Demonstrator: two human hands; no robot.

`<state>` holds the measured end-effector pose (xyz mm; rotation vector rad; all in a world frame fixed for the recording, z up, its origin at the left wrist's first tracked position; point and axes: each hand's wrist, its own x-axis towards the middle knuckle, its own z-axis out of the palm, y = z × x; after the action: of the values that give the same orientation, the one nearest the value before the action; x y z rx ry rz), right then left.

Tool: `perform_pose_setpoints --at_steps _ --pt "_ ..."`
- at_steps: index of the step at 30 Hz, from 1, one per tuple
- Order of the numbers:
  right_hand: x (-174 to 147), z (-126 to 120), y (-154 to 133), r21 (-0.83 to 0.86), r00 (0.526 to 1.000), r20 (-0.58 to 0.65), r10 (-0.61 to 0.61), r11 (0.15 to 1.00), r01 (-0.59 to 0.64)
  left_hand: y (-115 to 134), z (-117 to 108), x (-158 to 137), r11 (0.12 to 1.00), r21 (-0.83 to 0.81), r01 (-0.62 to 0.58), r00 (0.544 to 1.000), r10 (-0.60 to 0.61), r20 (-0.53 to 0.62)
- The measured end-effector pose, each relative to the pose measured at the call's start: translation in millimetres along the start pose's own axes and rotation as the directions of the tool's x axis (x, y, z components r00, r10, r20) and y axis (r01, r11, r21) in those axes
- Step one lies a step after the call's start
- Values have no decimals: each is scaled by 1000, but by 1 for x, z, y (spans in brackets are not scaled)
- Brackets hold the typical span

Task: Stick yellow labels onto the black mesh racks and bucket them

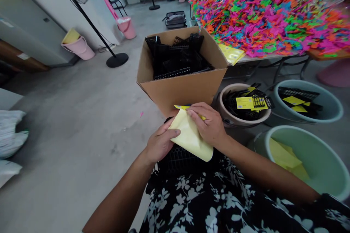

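Observation:
Both of my hands meet over my lap on a pale yellow backing sheet (191, 139) that curls down from them. My left hand (160, 142) pinches its left edge. My right hand (209, 124) grips the top, where a bright yellow label (181, 107) peeks out. Under the sheet a black plastic grid piece (179, 160) lies on my lap. Just beyond my hands stands an open cardboard box (182, 89) filled with more black plastic pieces (177, 58).
A beige basin (226, 118) of labelled black pieces sits right of the box, a grey-blue basin (332, 103) beyond it, a green basin (326, 169) with yellow sheets near my right arm. A table (262, 57) carries a heap of colourful pieces. Fan stand (117, 59) and pink buckets (82, 48) at left.

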<state>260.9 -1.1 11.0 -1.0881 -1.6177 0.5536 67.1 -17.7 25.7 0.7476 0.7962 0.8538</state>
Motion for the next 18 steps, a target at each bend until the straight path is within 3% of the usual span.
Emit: perform_pose_setpoints --at_steps 8,12,15,18 --pt "3 0 2 177 983 -13 186 967 -180 7 3 -4 999 -33 18 998 -20 -57" --pt "8 2 13 346 900 4 437 843 -411 7 1 -3 999 -48 -22 990 15 -139" --pt "19 -3 21 487 841 -19 541 740 -464 6 -9 -3 998 -30 -51 974 43 -223" --pt "31 -23 25 545 814 7 581 680 -490 12 -27 -5 997 25 -78 941 82 -327"
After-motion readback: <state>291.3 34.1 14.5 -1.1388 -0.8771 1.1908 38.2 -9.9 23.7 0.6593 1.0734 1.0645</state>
